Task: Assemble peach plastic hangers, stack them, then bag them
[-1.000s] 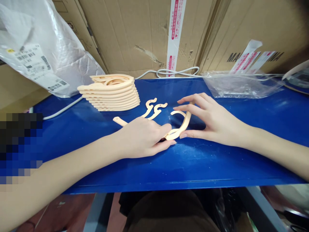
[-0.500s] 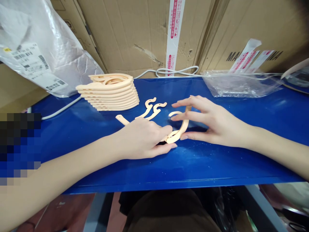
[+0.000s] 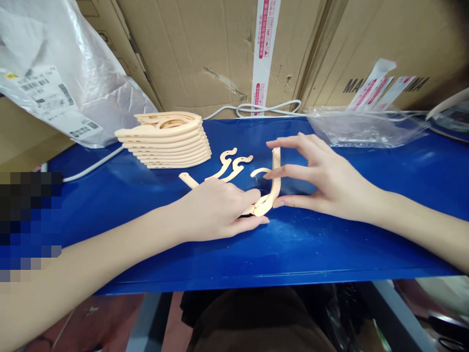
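Observation:
On the blue table (image 3: pixel 330 244) my left hand (image 3: pixel 216 210) presses down on a peach plastic hanger arm (image 3: pixel 188 180), fingers closed over its joint. My right hand (image 3: pixel 322 178) pinches a second curved hanger arm (image 3: pixel 274 181) with fingers partly spread and holds it nearly upright at the joint. Two loose peach hook pieces (image 3: pixel 232 164) lie just behind the hands. A stack of folded peach hangers (image 3: pixel 166 139) stands at the back left.
Cardboard boxes (image 3: pixel 220 49) wall off the back. A white plastic bag (image 3: pixel 54 73) hangs over the back left. A clear plastic bag (image 3: pixel 362 128) lies back right, and a white cable (image 3: pixel 264 108) runs along the rear edge.
My right hand has swung the curved hanger arm up and leftward, from lying slanted to almost upright. My left hand has stayed put on the other arm.

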### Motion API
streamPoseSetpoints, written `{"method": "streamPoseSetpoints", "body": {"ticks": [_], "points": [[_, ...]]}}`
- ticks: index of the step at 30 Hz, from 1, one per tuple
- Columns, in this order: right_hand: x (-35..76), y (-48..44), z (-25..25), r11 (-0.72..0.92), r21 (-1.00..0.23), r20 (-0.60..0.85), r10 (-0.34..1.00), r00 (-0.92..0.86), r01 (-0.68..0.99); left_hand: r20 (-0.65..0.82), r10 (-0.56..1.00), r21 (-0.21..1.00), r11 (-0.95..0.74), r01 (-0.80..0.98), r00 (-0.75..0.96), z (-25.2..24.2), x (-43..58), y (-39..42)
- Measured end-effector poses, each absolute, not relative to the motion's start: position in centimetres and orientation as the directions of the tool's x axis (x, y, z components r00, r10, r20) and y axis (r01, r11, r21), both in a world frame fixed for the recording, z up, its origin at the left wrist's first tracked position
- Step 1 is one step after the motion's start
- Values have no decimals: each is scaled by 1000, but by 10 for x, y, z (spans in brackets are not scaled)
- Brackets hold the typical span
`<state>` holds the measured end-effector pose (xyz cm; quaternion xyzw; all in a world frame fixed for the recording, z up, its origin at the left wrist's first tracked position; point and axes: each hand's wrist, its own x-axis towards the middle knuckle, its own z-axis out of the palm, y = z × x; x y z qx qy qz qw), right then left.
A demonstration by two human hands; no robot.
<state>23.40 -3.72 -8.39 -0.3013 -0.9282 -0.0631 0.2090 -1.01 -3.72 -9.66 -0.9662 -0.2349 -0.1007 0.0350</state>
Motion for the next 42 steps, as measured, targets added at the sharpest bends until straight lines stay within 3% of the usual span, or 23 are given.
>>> {"method": "streamPoseSetpoints", "body": {"ticks": [4, 11, 16, 22, 31, 42], "points": [[234, -42, -81, 771, -22, 419, 585, -694, 637, 227, 476, -26, -869, 494, 850, -99, -9, -36], [232, -44, -84, 747, -325, 307, 663, -683, 579, 250, 506, 38, -857, 514, 825, -99, -8, -35], [236, -29, -83, 672, -434, 330, 738, -588, 600, 272, 525, 30, -842, 538, 806, -97, -8, -36], [246, -10, -90, 623, -393, 343, 782, -521, 677, 239, 593, 104, -803, 587, 769, -91, -8, -33], [251, -4, -96, 689, -219, 337, 718, -609, 691, 303, 665, 149, -740, 656, 682, -92, -7, -33], [252, -4, -92, 718, -122, 323, 682, -656, 686, 276, 674, 198, -738, 646, 685, -91, -7, -32]]}}
